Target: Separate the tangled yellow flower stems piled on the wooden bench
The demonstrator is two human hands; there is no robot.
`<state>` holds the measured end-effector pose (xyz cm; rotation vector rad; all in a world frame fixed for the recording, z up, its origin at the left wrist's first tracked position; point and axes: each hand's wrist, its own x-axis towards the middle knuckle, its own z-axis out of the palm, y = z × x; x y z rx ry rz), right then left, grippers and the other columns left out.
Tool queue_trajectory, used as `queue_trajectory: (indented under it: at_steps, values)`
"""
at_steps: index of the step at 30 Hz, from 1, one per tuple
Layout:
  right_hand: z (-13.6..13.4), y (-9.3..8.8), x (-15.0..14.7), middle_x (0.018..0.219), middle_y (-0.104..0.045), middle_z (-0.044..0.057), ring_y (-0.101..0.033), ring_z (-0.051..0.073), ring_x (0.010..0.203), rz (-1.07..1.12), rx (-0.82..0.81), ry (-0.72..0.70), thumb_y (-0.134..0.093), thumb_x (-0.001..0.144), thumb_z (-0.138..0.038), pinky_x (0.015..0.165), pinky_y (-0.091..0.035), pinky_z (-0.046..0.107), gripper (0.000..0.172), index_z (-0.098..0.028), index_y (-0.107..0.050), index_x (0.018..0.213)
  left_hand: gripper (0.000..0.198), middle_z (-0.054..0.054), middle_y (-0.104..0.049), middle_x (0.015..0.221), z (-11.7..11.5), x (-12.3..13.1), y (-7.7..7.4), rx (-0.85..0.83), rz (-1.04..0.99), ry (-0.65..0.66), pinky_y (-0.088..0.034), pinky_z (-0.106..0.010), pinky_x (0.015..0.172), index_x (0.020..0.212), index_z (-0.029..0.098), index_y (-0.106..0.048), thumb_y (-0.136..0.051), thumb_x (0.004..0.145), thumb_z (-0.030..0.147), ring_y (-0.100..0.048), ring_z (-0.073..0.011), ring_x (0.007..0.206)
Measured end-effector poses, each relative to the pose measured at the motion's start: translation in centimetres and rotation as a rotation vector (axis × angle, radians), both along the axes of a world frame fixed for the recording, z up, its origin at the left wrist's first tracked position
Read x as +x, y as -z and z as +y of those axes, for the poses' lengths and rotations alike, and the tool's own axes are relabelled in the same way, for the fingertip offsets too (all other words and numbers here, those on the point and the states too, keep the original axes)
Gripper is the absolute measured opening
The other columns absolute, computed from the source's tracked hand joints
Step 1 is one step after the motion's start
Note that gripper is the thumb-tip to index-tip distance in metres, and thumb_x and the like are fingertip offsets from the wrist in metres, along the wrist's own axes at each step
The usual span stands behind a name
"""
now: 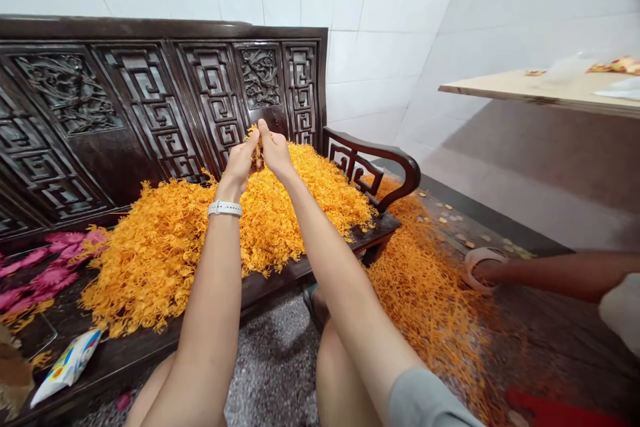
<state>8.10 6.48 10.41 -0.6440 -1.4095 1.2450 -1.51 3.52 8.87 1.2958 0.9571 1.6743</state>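
Observation:
My left hand [239, 163] and my right hand [275, 150] meet thumb to thumb over a large heap of orange-yellow artificial flowers [160, 247]. Both are closed, with fingers curled around a small orange-yellow flower [253, 130] whose tip shows between the thumbs; most of it is hidden by the hands. A pale watch band [225, 208] circles my left wrist. The heap lies on the seat of a dark carved wooden bench [280, 290], just below and around my hands.
Pink flowers [55, 273] and a white-and-blue packet [67, 367] lie on the bench at left. Beyond the bench's armrest [395, 167], orange strands [425, 280] cover the floor. Another person's leg [550, 273] reaches in from the right, beneath a wooden board [540, 88].

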Motion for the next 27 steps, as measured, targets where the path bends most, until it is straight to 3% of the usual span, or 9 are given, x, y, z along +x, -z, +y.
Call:
queue_trajectory:
  at_steps: [5, 13, 19, 21, 22, 23, 25, 27]
  values:
    - [0.2, -0.6, 0.7, 0.05, -0.044, -0.005, -0.045, 0.008, 0.05, -0.069, 0.119, 0.073, -0.057, 0.096, -0.078, 0.049, -0.032, 0.021, 0.067, -0.022, -0.043, 0.061, 0.055, 0.0, -0.055, 0.06, 0.4, -0.3, -0.1, 0.101, 0.049, -0.019, -0.037, -0.021, 0.047, 0.066, 0.019, -0.058, -0.081, 0.087, 0.065, -0.049, -0.009, 0.051]
    - [-1.3, -0.9, -1.7, 0.053, -0.046, -0.005, -0.042, 0.007, 0.044, 0.205, -0.124, -0.068, -0.059, 0.097, -0.076, 0.045, -0.031, 0.022, 0.062, -0.023, -0.043, 0.07, 0.052, 0.005, -0.038, 0.06, 0.5, 1.1, -0.5, 0.145, -0.213, -0.083, -0.028, -0.022, 0.044, 0.067, 0.021, -0.041, -0.069, 0.1, 0.05, -0.029, -0.0065, 0.044]
    - [0.2, -2.2, 0.6, 0.052, -0.02, -0.01, -0.017, 0.008, 0.043, 0.405, -0.186, -0.065, -0.045, 0.105, -0.073, 0.043, -0.024, 0.023, 0.064, -0.025, -0.023, 0.069, 0.057, 0.007, -0.014, 0.052, -0.7, -2.4, -1.6, 0.254, -0.378, -0.079, -0.045, -0.019, 0.055, 0.066, 0.023, -0.024, -0.056, 0.106, 0.049, -0.034, -0.0099, 0.046]
    - [0.9, -2.1, 1.6, 0.054, -0.025, -0.009, -0.022, 0.009, 0.045, 0.307, -0.155, 0.023, -0.043, 0.105, -0.072, 0.045, -0.028, 0.023, 0.061, -0.025, -0.026, 0.07, 0.055, 0.008, -0.017, 0.052, -1.3, -3.4, -1.8, 0.229, -0.413, -0.018, -0.044, -0.018, 0.053, 0.065, 0.023, -0.032, -0.062, 0.103, 0.049, -0.035, -0.0091, 0.046]
    - [1.3, -1.7, 2.1, 0.057, -0.034, -0.007, -0.031, 0.01, 0.047, 0.211, -0.12, 0.113, -0.046, 0.104, -0.071, 0.048, -0.034, 0.023, 0.059, -0.025, -0.031, 0.071, 0.051, 0.008, -0.02, 0.051, -1.5, -3.7, -1.8, 0.201, -0.392, 0.01, -0.042, -0.018, 0.05, 0.066, 0.023, -0.038, -0.066, 0.1, 0.048, -0.036, -0.0089, 0.045]
    - [1.7, -1.2, 2.5, 0.064, -0.047, -0.004, -0.044, 0.011, 0.055, 0.085, -0.074, 0.222, -0.052, 0.102, -0.07, 0.055, -0.042, 0.024, 0.055, -0.025, -0.038, 0.074, 0.045, 0.008, -0.023, 0.05, -1.7, -3.8, -1.8, 0.173, -0.349, 0.024, -0.04, -0.018, 0.048, 0.068, 0.023, -0.046, -0.069, 0.098, 0.048, -0.035, -0.0086, 0.044]
    - [2.4, 0.0, 3.2, 0.101, -0.069, 0.009, -0.067, 0.019, 0.092, -0.216, -0.003, 0.435, -0.066, 0.095, -0.067, 0.083, -0.055, 0.03, 0.046, -0.021, -0.056, 0.094, 0.032, 0.008, -0.027, 0.05, -2.1, -3.6, -1.7, 0.13, -0.227, 0.017, -0.036, -0.018, 0.044, 0.075, 0.023, -0.061, -0.074, 0.094, 0.045, -0.032, -0.0079, 0.042]
    - [2.9, 1.3, 3.8, 0.145, -0.06, 0.024, -0.059, 0.032, 0.134, -0.479, -0.019, 0.527, -0.075, 0.088, -0.066, 0.11, -0.049, 0.042, 0.066, -0.014, -0.058, 0.126, 0.024, 0.008, -0.031, 0.05, -2.3, -3.3, -1.6, 0.093, -0.081, 0.003, -0.034, -0.018, 0.042, 0.081, 0.022, -0.07, -0.076, 0.092, 0.043, -0.028, -0.0072, 0.041]
